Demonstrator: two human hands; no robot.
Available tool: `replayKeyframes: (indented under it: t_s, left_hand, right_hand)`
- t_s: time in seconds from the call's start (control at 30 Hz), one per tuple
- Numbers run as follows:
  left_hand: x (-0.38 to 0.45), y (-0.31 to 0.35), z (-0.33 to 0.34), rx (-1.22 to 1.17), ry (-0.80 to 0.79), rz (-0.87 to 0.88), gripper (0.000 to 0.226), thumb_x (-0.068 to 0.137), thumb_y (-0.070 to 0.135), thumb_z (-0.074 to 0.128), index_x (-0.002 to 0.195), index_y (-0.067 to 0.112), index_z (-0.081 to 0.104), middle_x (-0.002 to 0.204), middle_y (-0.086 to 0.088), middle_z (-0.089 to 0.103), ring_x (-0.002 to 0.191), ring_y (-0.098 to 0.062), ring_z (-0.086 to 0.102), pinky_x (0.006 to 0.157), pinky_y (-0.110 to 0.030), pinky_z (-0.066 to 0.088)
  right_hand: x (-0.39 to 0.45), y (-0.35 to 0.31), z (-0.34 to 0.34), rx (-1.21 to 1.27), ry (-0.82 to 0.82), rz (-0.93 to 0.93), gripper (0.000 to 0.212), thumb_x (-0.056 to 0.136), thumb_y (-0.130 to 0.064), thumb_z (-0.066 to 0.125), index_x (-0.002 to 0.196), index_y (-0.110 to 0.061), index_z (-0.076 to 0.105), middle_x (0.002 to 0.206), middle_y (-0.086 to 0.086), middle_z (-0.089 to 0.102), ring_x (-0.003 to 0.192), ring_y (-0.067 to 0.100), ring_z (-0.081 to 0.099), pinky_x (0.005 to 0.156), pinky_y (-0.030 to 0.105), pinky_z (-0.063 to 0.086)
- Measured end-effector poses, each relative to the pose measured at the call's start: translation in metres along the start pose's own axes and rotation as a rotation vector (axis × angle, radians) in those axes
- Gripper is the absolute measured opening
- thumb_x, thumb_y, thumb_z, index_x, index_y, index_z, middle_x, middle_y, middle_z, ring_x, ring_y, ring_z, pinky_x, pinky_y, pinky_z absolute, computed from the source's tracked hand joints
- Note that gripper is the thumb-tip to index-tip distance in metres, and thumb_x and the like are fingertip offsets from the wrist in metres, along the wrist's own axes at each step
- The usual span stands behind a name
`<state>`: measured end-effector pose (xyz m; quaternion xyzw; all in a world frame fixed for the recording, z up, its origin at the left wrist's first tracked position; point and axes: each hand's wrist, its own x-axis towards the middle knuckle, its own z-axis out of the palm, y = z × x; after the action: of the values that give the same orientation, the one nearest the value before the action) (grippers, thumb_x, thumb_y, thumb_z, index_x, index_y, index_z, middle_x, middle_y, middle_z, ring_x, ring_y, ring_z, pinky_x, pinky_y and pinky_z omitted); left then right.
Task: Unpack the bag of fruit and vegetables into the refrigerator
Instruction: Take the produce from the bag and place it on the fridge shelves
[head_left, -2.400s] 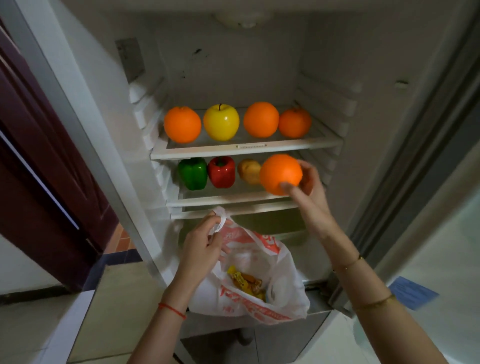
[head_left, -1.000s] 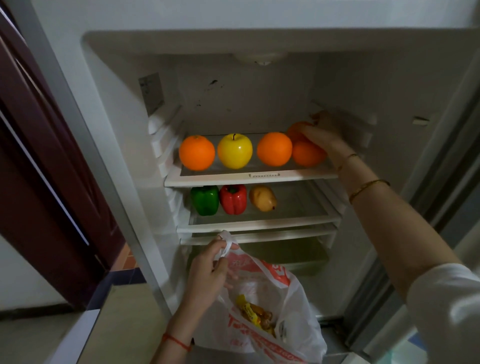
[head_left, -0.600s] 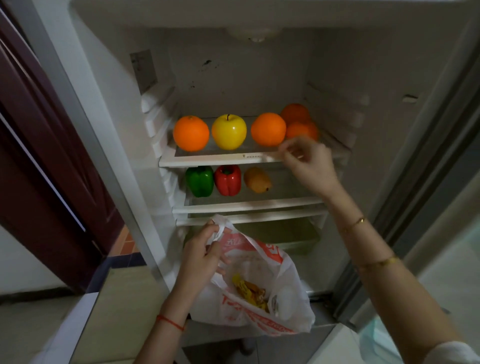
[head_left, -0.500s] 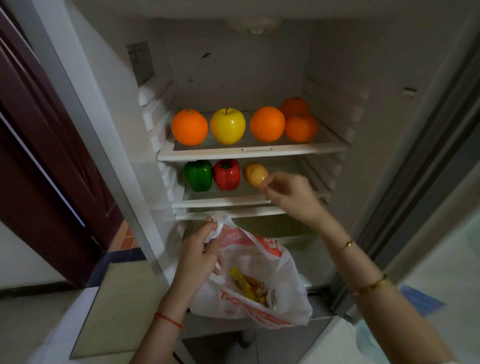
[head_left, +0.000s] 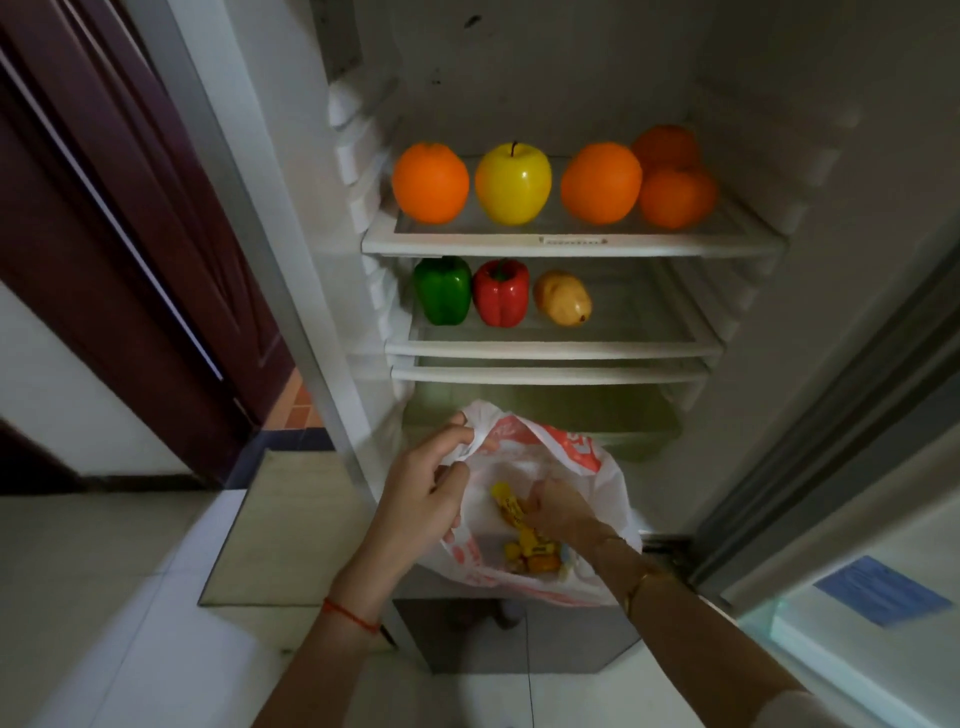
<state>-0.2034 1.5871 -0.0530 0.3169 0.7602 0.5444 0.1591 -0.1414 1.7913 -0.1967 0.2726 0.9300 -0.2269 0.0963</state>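
Head view, from where I sit at the remote station: at far left I see a dark red door (head_left: 119, 218), then the open refrigerator (head_left: 769, 78). On its upper shelf (head_left: 571, 241), from left, sit an orange (head_left: 430, 183), a yellow apple (head_left: 512, 183), a second orange (head_left: 600, 183), and two more oranges at the right end, one (head_left: 678, 196) in front of the other (head_left: 665, 145). On the shelf below (head_left: 550, 349) stand a green bell pepper (head_left: 442, 291) and a red bell pepper (head_left: 501, 292), touching side by side, with a potato (head_left: 562, 299) just to their right.

Lower down, in front of the fridge, my left hand (head_left: 421, 499) pinches the rim of a white and red plastic bag (head_left: 587, 467), holding its mouth open. My right hand (head_left: 563, 512) is down inside the bag, fingers curled on a yellow packet (head_left: 511, 509); I cannot tell how firm that grip is. More yellow and orange items (head_left: 535, 558) lie at the bottom of the bag. At far right a blue label (head_left: 883, 597) is stuck on the inside of the fridge door.
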Motion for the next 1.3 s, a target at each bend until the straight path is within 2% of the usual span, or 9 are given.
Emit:
replayKeyframes:
  t_s: [0.1, 0.23, 0.43, 0.63, 0.8, 0.9, 1.03, 1.2, 1.3]
  left_hand:
    - [-0.003, -0.006, -0.002, 0.005, -0.012, 0.011, 0.040, 0.093, -0.004, 0.048, 0.103, 0.033, 0.062, 0.079, -0.007, 0.067, 0.042, -0.014, 0.047, 0.047, -0.041, 0.046]
    - [-0.001, -0.011, -0.001, 0.003, -0.028, 0.011, 0.031, 0.091, -0.007, 0.048, 0.108, 0.011, 0.065, 0.059, 0.012, 0.062, 0.040, -0.006, 0.045, 0.047, -0.043, 0.045]
    - [0.007, -0.013, -0.003, 0.000, -0.040, 0.025, 0.029, 0.090, -0.005, 0.049, 0.107, 0.012, 0.065, 0.060, 0.009, 0.060, 0.044, -0.004, 0.046, 0.048, -0.038, 0.045]
    - [0.013, -0.015, -0.005, -0.007, -0.072, 0.034, 0.033, 0.091, -0.002, 0.048, 0.107, 0.023, 0.064, 0.058, 0.010, 0.058, 0.044, -0.007, 0.047, 0.046, -0.038, 0.044]
    - [0.018, -0.017, -0.004, 0.004, -0.100, 0.033, 0.032, 0.093, -0.002, 0.049, 0.115, 0.014, 0.064, 0.056, 0.009, 0.053, 0.048, -0.002, 0.048, 0.050, -0.035, 0.046]
    - [0.021, -0.015, -0.001, 0.011, -0.128, 0.033, 0.033, 0.094, 0.000, 0.050, 0.120, 0.013, 0.064, 0.065, 0.019, 0.052, 0.058, 0.002, 0.054, 0.060, -0.017, 0.045]
    - [0.021, -0.007, 0.007, 0.002, -0.166, 0.041, 0.032, 0.095, 0.000, 0.049, 0.116, 0.018, 0.063, 0.071, 0.015, 0.053, 0.057, -0.003, 0.055, 0.055, -0.019, 0.047]
    - [0.019, 0.004, 0.022, -0.031, -0.250, 0.074, 0.042, 0.097, 0.002, 0.047, 0.106, 0.042, 0.055, 0.077, 0.002, 0.061, 0.048, -0.007, 0.059, 0.047, -0.026, 0.052]
    - [0.016, 0.008, 0.036, -0.012, -0.295, 0.081, 0.037, 0.098, 0.005, 0.047, 0.115, 0.037, 0.053, 0.073, 0.001, 0.063, 0.051, -0.010, 0.062, 0.051, -0.025, 0.056]
  right_hand:
    - [0.000, 0.000, 0.014, 0.001, 0.010, -0.006, 0.041, 0.097, -0.051, 0.045, 0.099, -0.015, 0.063, 0.096, 0.003, 0.062, 0.090, 0.015, 0.055, 0.090, 0.028, 0.045]
    - [0.004, -0.008, 0.022, -0.053, 0.032, -0.042, 0.038, 0.100, -0.049, 0.039, 0.109, -0.018, 0.058, 0.099, 0.006, 0.062, 0.092, 0.020, 0.060, 0.084, 0.032, 0.048]
    - [0.014, -0.019, 0.025, -0.098, -0.022, 0.004, 0.042, 0.090, -0.020, 0.057, 0.131, -0.019, 0.049, 0.121, 0.007, 0.061, 0.110, 0.025, 0.060, 0.091, 0.035, 0.051]
    - [0.015, -0.020, 0.031, -0.088, 0.015, 0.027, 0.032, 0.100, -0.027, 0.046, 0.130, -0.019, 0.053, 0.126, 0.005, 0.061, 0.116, 0.025, 0.059, 0.099, 0.037, 0.048]
    - [0.012, -0.022, 0.026, 0.059, 0.095, 0.114, 0.024, 0.096, -0.028, 0.051, 0.114, -0.018, 0.063, 0.110, 0.002, 0.067, 0.104, 0.021, 0.064, 0.090, 0.032, 0.052]
    - [0.002, -0.023, 0.009, 0.153, 0.115, 0.164, 0.017, 0.090, -0.028, 0.060, 0.092, -0.014, 0.069, 0.090, 0.003, 0.070, 0.086, 0.017, 0.065, 0.080, 0.029, 0.054]
    - [-0.021, -0.018, -0.012, 0.387, 0.173, 0.198, 0.032, 0.083, -0.034, 0.073, 0.062, -0.022, 0.052, 0.060, -0.008, 0.058, 0.055, 0.003, 0.051, 0.054, 0.015, 0.042]
    - [-0.071, -0.010, -0.047, 0.593, 0.222, 0.295, 0.031, 0.082, -0.030, 0.074, 0.086, 0.000, 0.070, 0.084, 0.015, 0.069, 0.077, 0.028, 0.065, 0.078, 0.040, 0.053]
    - [-0.106, 0.007, -0.065, 0.698, 0.273, 0.354, 0.024, 0.080, -0.031, 0.076, 0.085, -0.007, 0.075, 0.081, 0.010, 0.073, 0.075, 0.024, 0.070, 0.076, 0.034, 0.057]
